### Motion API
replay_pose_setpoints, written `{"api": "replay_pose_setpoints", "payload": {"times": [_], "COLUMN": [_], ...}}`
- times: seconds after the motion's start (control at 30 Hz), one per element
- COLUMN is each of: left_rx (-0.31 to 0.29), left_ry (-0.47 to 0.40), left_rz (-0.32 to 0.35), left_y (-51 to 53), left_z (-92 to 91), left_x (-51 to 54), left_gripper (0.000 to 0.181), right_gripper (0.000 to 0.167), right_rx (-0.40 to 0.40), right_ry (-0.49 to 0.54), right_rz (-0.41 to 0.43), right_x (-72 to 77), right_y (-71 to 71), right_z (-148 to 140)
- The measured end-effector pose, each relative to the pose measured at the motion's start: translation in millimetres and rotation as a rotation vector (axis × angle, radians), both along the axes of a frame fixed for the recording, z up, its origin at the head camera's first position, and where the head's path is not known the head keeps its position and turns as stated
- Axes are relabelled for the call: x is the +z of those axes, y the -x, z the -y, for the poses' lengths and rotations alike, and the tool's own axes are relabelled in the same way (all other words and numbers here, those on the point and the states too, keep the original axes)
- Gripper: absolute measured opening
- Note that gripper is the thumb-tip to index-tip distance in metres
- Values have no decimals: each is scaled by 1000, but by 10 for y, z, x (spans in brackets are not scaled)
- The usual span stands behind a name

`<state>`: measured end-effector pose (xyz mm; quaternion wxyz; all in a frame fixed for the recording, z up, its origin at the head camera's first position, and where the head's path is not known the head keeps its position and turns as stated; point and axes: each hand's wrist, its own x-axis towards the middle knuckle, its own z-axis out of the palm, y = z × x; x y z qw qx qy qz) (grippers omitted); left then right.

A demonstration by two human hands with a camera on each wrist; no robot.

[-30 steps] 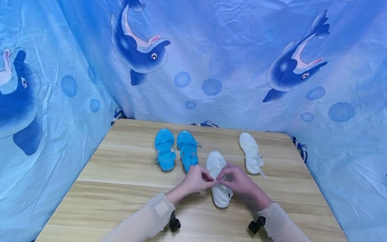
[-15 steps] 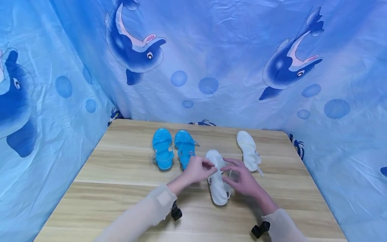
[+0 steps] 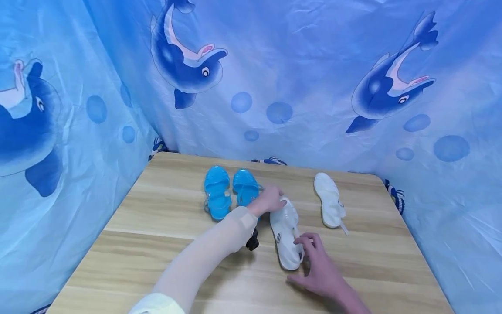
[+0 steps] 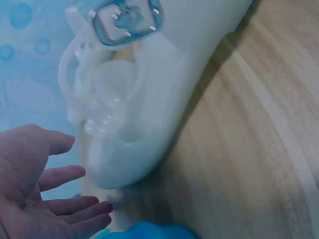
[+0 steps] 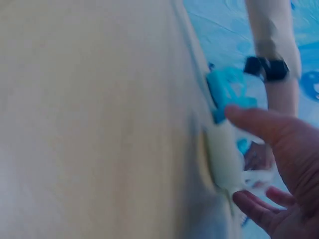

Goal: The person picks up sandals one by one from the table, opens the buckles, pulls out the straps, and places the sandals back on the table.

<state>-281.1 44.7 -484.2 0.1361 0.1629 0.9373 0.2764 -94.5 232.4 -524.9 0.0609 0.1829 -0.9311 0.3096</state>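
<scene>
A white sandal [image 3: 288, 250] lies toe-away on the wooden table between the two hands. At its toe end is the left hand [image 3: 268, 199]; in the left wrist view that hand [image 4: 50, 186] has its fingers spread beside the toe of the sandal [image 4: 154, 99], with a gap showing. The right hand [image 3: 319, 268] is by the heel end, thumb and fingers apart around it. In the right wrist view the right hand [image 5: 279, 164] has its fingertips close to the heel [image 5: 224, 154]; whether they touch it I cannot tell.
Two blue sandals [image 3: 217, 201] [image 3: 244, 183] lie left of the white one, the nearer partly behind the left arm. Another white sandal [image 3: 329, 198] lies at the back right. Blue dolphin-print cloth [image 3: 298, 56] surrounds the wooden table [image 3: 157, 253].
My left hand has moved from the sandal's middle to its toe, fingers now spread. My right hand has moved back toward the heel and opened wider. The strap is no longer pinched.
</scene>
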Motion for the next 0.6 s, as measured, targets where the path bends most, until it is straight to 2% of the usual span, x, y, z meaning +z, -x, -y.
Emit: {"api": "replay_pose_setpoints", "payload": {"times": [0.1,0.17,0.3,0.47,0.6], "left_rx": [2,-5,-38,-42,-53], "left_ry": [1,7,14,25,-9], "left_rz": [18,4,-25,-76,-118], "left_y": [5,16,84,309,531], "left_z": [-66,-86,-135,-147,-137], "left_x": [-31,-28,45,201,280], "left_gripper": [43,42,43,47,48], "right_gripper": [81,75,71,70,66], "right_rx": [-49,-57,-52,-32,-51], "right_ry": [8,22,23,-1,-2], "right_rz": [19,34,5,-98,-95], "right_x": [-64,-66,-15,66,128], "right_y": [-18,12,134,451,709], "right_z": [78,119,149,191,245]}}
